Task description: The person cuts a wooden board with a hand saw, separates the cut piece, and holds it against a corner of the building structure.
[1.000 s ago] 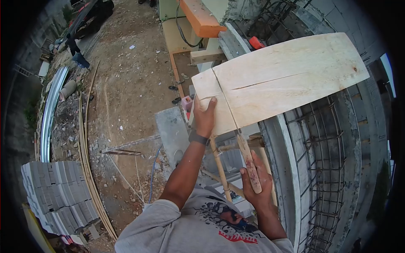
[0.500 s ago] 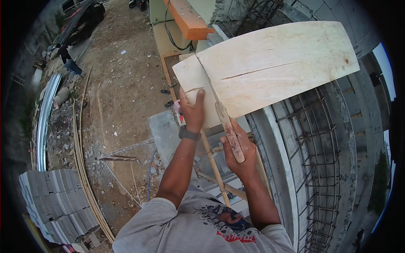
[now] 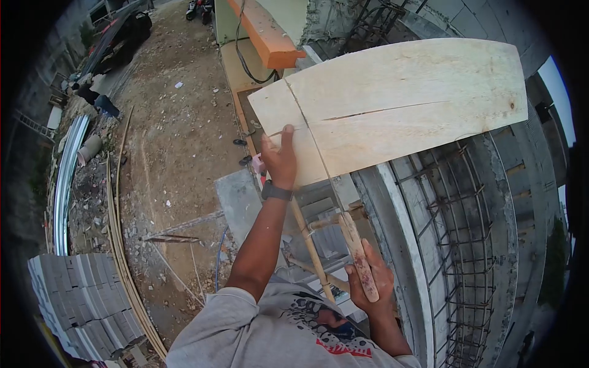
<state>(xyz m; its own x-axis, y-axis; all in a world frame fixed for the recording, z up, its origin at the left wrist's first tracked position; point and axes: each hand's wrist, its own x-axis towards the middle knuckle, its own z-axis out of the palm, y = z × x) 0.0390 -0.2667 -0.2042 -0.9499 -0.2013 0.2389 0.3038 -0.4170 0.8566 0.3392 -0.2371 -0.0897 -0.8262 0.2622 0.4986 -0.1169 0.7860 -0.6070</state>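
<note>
A pale plywood board [image 3: 417, 98] with a curved far edge and a long crack lies in front of me. My left hand [image 3: 280, 156], with a dark watch on its wrist, grips the board's near left end, thumb on top and the other fingers at the edge. In my right hand [image 3: 374, 276] is the worn wooden handle of a handsaw [image 3: 351, 236]. Its thin blade shows almost edge-on and meets the board's near edge, in line with a narrow cut that runs across to the far edge. How much blade lies under the board is hidden.
Under the board are an orange-topped ledge [image 3: 270, 37] and bamboo poles [image 3: 310, 245]. A rebar cage [image 3: 460, 245] lines the concrete beam at right. Stacked grey blocks [image 3: 80, 300] and metal channels [image 3: 70, 184] lie lower left; a person [image 3: 89, 95] bends over at far left.
My right hand has pulled the saw back toward my body, down and to the right. My left hand keeps its grip on the board, which appears slightly shifted in view.
</note>
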